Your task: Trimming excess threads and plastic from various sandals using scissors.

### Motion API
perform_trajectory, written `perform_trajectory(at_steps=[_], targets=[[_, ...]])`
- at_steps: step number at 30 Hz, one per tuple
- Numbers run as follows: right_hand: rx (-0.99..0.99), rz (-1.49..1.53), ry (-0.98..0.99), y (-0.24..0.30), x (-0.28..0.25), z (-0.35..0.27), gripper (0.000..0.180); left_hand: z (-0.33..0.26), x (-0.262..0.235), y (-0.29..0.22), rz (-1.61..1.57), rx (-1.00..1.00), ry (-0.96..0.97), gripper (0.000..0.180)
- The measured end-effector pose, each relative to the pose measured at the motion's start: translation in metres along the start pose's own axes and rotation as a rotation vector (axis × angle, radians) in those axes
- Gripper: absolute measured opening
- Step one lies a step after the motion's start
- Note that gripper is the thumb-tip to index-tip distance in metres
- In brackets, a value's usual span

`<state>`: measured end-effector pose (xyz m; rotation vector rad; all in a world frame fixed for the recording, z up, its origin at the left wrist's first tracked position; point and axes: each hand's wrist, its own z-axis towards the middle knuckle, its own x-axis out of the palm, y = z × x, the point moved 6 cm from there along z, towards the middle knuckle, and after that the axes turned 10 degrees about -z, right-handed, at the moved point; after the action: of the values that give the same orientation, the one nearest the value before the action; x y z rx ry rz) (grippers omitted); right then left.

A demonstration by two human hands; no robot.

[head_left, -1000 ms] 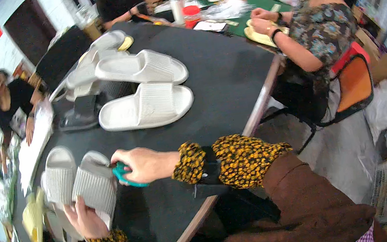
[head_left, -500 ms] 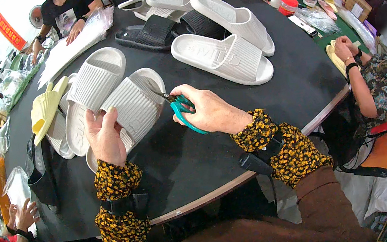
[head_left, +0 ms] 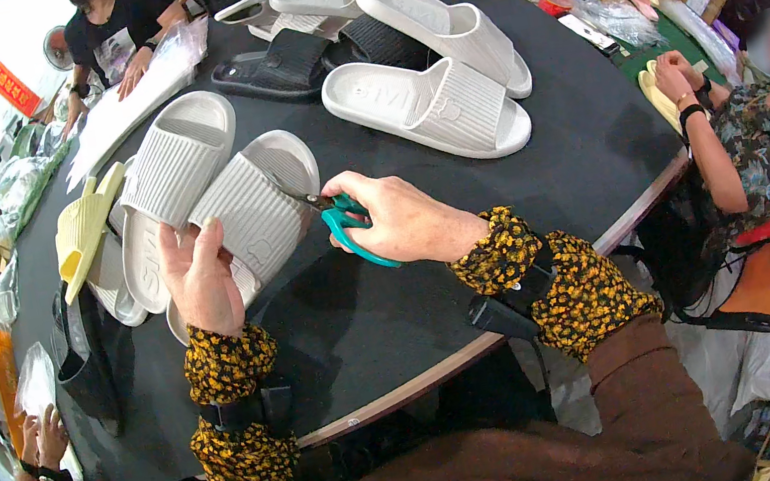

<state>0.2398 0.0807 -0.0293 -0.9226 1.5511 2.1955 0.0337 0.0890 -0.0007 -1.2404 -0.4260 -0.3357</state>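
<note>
Two light grey slippers lie side by side in front of me: a left one (head_left: 173,163) and a right one (head_left: 245,212), both with ribbed straps. My left hand (head_left: 202,279) is at the near end of the right slipper, its thumb and fingers closed round the edge by the strap. Part of its grip is hidden. In my right hand (head_left: 402,218) is a pair of scissors (head_left: 354,235) with teal handles. The dark blades point left and reach the right edge of that slipper's strap; whether they are open is too small to tell.
More grey slippers (head_left: 425,108) and black slippers (head_left: 272,67) lie farther back on the dark table (head_left: 521,209). A yellow slipper (head_left: 82,246) and a black one (head_left: 82,359) are at left. Co-workers sit around; white plastic bags (head_left: 122,106) lie at the far left.
The view has shifted slightly, so the table and slippers appear a little farther left. My hands keep nearly the same hold, with the scissors still at the right slipper's strap.
</note>
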Motion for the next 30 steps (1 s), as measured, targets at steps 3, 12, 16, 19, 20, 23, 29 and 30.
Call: perform_trajectory(at_steps=[3, 12, 16, 19, 20, 23, 29, 30], targets=[[-0.038, 0.014, -0.033, -0.001, 0.002, 0.001, 0.035, 0.0, 0.001, 0.001, -0.005, -0.02, 0.013, 0.047], [-0.105, 0.047, -0.086, -0.001, -0.005, 0.0, 0.037, -0.002, 0.004, 0.003, 0.06, -0.062, 0.068, 0.052], [-0.149, 0.088, -0.137, -0.002, -0.005, -0.001, 0.037, -0.003, -0.009, 0.011, 0.114, -0.068, 0.055, 0.052], [-0.121, 0.084, -0.154, -0.003, -0.012, -0.004, 0.038, -0.003, 0.006, 0.013, 0.072, -0.065, 0.111, 0.052], [-0.13, 0.083, -0.175, -0.002, -0.013, -0.004, 0.039, -0.005, 0.006, 0.013, 0.08, -0.072, 0.112, 0.052], [-0.136, 0.059, -0.259, -0.002, -0.021, -0.005, 0.04, -0.008, 0.012, 0.013, 0.084, -0.099, 0.128, 0.052], [-0.074, 0.071, -0.232, 0.007, -0.03, -0.007, 0.041, -0.015, 0.024, 0.005, 0.222, -0.091, 0.151, 0.052], [-0.073, 0.069, -0.232, 0.006, -0.029, -0.006, 0.041, -0.015, 0.026, 0.005, 0.189, -0.074, 0.162, 0.053]])
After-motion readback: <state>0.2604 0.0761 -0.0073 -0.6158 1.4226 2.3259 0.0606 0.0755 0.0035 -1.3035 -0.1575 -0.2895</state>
